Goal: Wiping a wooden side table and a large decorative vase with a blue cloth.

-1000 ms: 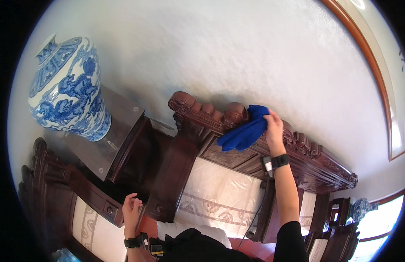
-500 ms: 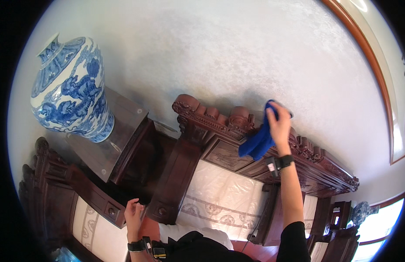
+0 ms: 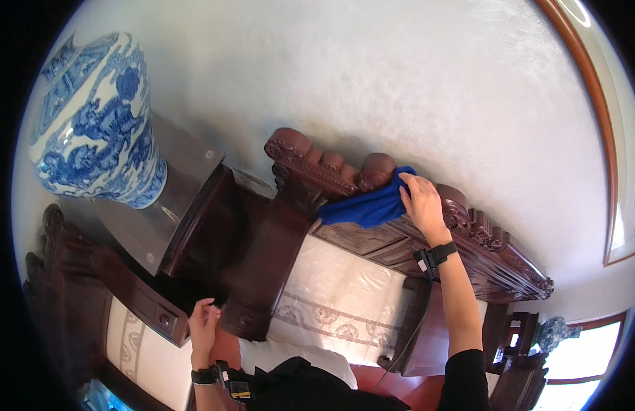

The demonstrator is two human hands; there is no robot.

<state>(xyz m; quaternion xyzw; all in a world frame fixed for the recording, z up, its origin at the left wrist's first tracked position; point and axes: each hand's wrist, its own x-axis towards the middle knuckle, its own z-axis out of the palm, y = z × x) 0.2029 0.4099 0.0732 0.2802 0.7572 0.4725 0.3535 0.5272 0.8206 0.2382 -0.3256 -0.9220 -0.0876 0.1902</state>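
My right hand [image 3: 424, 207] grips a blue cloth [image 3: 369, 207] at the carved top rail of a dark wooden seat's backrest [image 3: 362, 241]. The cloth drapes to the left across the rail and hangs over the carved panel below it. On the near left, my left hand [image 3: 203, 327] is raised with loosely bent fingers, some apart, and nothing in it that I can see. It is close to the front end of the seat's wooden armrest [image 3: 245, 318]. A black band circles each wrist, with a small device on it.
A large blue-and-white porcelain vase [image 3: 102, 127] stands on a side table [image 3: 184, 147] at the left. Another carved chair [image 3: 78, 288] is beyond my left hand. Pale patterned cushions [image 3: 338, 294] cover the seat. A smaller vase [image 3: 551, 333] stands near the window at far right.
My right hand has moved slightly left and down along the top rail, and the cloth now spreads further left. The view has shifted a little; my left hand stays near the armrest.
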